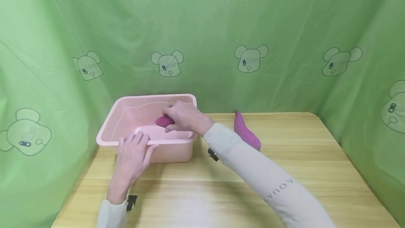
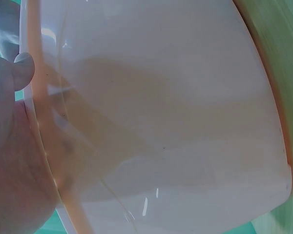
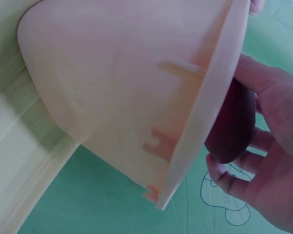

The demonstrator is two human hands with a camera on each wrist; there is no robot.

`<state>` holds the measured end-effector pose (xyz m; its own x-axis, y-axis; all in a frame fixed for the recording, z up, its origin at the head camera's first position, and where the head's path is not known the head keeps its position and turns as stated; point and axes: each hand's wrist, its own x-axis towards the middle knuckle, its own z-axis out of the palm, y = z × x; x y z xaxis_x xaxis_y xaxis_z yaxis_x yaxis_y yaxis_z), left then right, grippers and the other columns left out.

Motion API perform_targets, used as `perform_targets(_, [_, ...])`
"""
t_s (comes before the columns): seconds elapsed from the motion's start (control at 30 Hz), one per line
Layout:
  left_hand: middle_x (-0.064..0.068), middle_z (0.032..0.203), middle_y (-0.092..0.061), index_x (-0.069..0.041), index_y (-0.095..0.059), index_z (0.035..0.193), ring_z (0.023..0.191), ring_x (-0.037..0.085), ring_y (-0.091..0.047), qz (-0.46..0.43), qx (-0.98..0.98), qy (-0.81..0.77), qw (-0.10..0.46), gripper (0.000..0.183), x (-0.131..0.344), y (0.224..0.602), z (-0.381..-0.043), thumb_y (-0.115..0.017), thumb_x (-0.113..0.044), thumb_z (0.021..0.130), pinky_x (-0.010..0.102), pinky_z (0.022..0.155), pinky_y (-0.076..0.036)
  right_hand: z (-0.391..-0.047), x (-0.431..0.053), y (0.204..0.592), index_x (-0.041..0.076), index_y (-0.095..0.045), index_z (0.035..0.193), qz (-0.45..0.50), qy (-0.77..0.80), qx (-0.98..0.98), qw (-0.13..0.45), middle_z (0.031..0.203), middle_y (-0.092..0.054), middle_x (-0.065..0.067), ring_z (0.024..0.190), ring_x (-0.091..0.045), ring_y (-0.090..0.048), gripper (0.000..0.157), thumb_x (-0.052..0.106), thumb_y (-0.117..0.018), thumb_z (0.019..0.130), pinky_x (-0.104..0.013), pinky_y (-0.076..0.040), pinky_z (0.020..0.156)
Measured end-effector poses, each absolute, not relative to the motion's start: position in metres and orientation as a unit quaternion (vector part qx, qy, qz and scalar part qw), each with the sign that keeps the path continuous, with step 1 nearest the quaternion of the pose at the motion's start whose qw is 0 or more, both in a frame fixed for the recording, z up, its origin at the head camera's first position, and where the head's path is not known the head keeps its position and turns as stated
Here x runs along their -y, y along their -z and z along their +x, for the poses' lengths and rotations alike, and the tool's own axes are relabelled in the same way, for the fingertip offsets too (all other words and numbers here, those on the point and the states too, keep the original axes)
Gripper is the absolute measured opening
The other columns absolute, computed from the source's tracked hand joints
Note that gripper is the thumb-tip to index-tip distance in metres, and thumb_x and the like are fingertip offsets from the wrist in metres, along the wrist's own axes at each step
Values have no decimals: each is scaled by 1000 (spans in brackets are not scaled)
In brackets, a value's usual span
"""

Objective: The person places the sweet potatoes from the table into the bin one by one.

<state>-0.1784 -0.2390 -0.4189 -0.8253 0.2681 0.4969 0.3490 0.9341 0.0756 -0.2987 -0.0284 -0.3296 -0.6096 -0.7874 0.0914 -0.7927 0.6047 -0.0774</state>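
Observation:
A pink plastic basin stands at the back left of the table. Over its front rim lie the fingers of my left hand, the thumb along the outside; the left wrist view shows that hand at the rim beside the basin's wall. My right hand reaches over the basin's right side and grips a purple sweet potato inside the opening. In the right wrist view, fingers and thumb curl round the dark sweet potato, just past the rim. A second purple sweet potato lies on the table, right of the basin.
The light wooden table runs under everything. A green curtain printed with bear heads hangs behind and at both sides. Above the second sweet potato's lower end passes my right sleeve.

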Motion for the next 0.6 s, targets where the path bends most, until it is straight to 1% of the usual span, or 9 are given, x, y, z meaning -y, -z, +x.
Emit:
perform_targets(0.17, [5,88,-48,-10,-53,92,82,29,-45,-164,950,84,251,38,239,419,-178,-53,-46,103,45,73,-31,-297,31,331,17,-67,109,441,-38,897,6,101,-65,0,88,-15,-59,44,52,-80,85,-29,-50,75])
perform_targets(0.37, [5,89,-48,-10,-53,92,83,28,-45,-160,953,79,245,37,239,418,-178,-55,-46,102,44,73,-31,-295,32,332,17,-67,102,436,-24,899,-24,93,-64,2,83,-13,-60,41,51,-82,84,-29,-49,74])
perform_targets(0.6, [5,89,-48,-10,-53,92,83,29,-46,-161,953,81,245,37,239,419,-178,-55,-46,102,45,74,-32,-294,34,334,19,-66,98,431,-16,902,-33,89,-64,4,81,-11,-60,40,52,-82,83,-29,-49,75])
